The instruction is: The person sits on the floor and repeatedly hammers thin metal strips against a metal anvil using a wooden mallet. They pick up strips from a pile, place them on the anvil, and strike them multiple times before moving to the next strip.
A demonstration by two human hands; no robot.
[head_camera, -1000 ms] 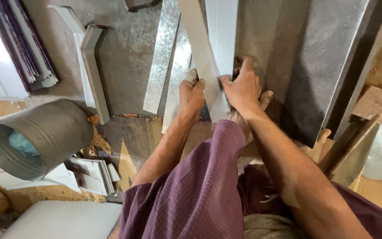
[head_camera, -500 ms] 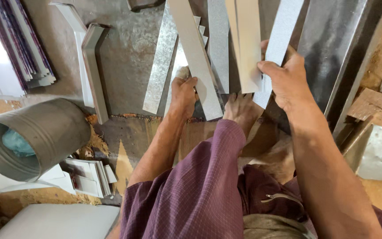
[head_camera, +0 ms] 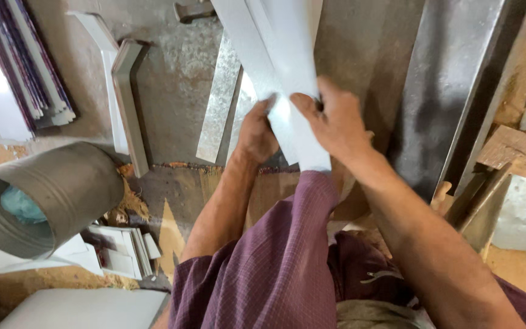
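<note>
Both my hands hold a bundle of long, pale sheet-metal strips [head_camera: 275, 55] that runs up and out of the top of the view. My left hand [head_camera: 257, 131] grips the bundle's lower left edge. My right hand [head_camera: 335, 119] wraps over its right side near the lower end. The strips' lower end rests just above my raised knee in purple cloth [head_camera: 287, 244]. Another galvanised strip [head_camera: 219, 103] lies flat on the grey floor to the left of my hands.
A metal duct cylinder [head_camera: 50, 195] lies on its side at the left. Bent angle pieces [head_camera: 126, 97] lie behind it, and folded white metal parts [head_camera: 120, 250] below. A large dark metal sheet [head_camera: 452, 91] and wooden offcuts [head_camera: 512, 149] stand at the right.
My right hand lifted some strips off the floor and swung them left. They now sit gathered with the strip under my left hand, both hands close together.
</note>
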